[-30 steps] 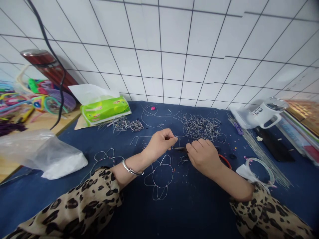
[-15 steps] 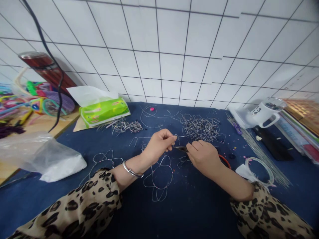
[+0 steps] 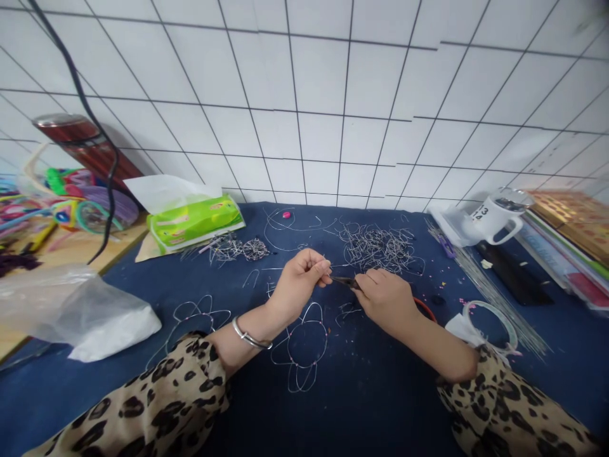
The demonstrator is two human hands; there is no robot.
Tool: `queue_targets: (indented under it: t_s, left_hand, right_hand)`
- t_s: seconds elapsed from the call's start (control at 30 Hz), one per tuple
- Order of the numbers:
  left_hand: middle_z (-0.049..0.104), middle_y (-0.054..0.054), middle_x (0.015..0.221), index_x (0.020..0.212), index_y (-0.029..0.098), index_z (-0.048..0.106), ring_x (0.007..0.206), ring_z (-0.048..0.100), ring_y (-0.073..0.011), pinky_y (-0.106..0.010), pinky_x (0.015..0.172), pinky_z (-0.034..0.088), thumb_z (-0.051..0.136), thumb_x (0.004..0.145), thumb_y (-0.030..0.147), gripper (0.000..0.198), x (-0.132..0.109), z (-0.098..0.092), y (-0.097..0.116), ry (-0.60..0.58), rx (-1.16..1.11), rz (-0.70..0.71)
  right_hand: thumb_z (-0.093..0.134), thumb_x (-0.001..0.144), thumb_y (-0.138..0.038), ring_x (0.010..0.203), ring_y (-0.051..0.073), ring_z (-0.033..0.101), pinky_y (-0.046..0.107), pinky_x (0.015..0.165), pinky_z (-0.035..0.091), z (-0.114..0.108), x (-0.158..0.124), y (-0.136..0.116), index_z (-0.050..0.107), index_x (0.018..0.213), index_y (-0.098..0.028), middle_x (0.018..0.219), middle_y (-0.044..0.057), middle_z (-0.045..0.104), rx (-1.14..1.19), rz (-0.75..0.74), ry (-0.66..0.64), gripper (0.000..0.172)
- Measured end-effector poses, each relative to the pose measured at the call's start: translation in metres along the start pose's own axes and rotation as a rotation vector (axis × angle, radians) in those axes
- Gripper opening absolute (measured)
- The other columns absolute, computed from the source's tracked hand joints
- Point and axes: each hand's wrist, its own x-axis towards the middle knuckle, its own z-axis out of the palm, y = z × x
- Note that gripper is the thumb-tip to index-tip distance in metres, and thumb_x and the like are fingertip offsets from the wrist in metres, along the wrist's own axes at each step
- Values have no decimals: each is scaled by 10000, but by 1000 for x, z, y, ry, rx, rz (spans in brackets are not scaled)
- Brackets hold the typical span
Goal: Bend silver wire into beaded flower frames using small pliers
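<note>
I see the left hand (image 3: pixel 297 282) closed to a pinch, thumb against fingertips, on a thin silver wire piece (image 3: pixel 325 261) mostly hidden by the fingers. The right hand (image 3: pixel 386 299) is curled fully around dark metal pliers (image 3: pixel 346 281), their tips pointing left, just beside the left fingertips; from here I cannot tell whether they grip the wire. Both hands are above the dark blue cloth (image 3: pixel 375 406), near its middle. Nearer me lies a flower-shaped silver wire frame with small pink beads (image 3: pixel 301 366); beyond the right hand sits a tangled heap of silver wire (image 3: pixel 379 246).
</note>
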Motion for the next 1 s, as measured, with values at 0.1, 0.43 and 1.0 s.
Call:
queue_targets:
  t_s: [0.1, 0.43, 1.0]
  left_hand:
    - [598, -4, 706, 770, 155, 525, 588, 546, -85, -212, 576, 438, 559, 813, 258, 117, -2, 2, 1, 13, -12, 36]
    - [557, 10, 687, 767, 159, 513, 596, 513, -82, -214, 610, 422, 541, 827, 234, 100, -3, 2, 3, -6, -14, 106]
    - [528, 12, 679, 759, 163, 482, 592, 472, -78, -205, 595, 381, 558, 825, 240, 126, -4, 1, 9, -118, -206, 77]
  right_hand:
    - [478, 858, -264, 701, 158, 468, 280, 619, 288, 2, -1, -1, 576, 809, -180, 733, 29, 559, 39, 29, -7, 138]
    - [494, 860, -335, 667, 112, 488, 228, 593, 292, 3, 0, -6, 524, 739, -188, 713, -11, 539, 302, 146, -131, 193]
    - [525, 821, -384, 582, 90, 413, 207, 550, 300, 0, 2, -12, 525, 676, -174, 609, -47, 430, 948, 283, -320, 255]
